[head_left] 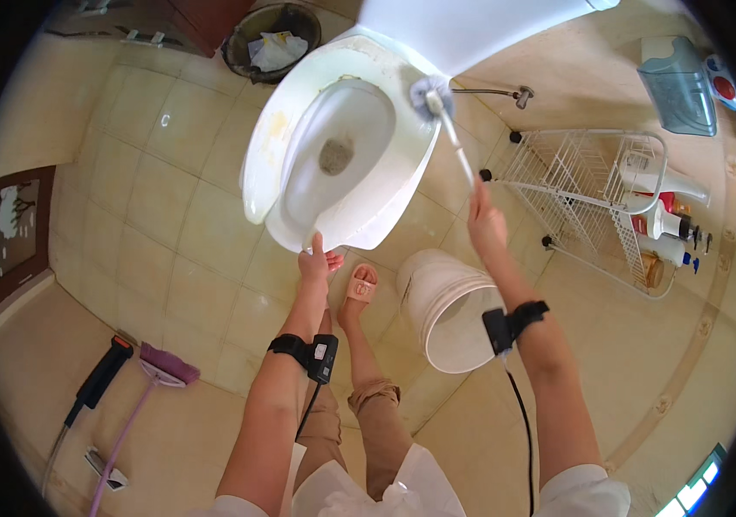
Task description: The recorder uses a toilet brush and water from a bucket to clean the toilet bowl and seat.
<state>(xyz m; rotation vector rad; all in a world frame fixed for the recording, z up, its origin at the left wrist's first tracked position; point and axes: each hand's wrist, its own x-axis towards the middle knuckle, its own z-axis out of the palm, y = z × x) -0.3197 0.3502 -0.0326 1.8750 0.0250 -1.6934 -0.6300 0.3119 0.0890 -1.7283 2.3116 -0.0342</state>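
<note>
My right hand [488,223] is closed around the white handle of a toilet brush [455,139]. Its grey-white bristle head is at the right rear side of the white toilet seat [400,84], close to the cistern; firm contact cannot be told. My left hand [319,260] pinches the front end of the open-front seat, thumb on top and fingers underneath. Yellowish stains mark the seat's left side. Inside the toilet bowl [368,119], a dark patch shows at the drain.
A white bucket [416,278] stands by my right forearm. Further right is a white wire rack [590,194] with several bottles. A waste bin [235,55] holding crumpled plastic sits behind the toilet. At lower left are a purple broom [167,364] and a dark-handled sprayer [106,371].
</note>
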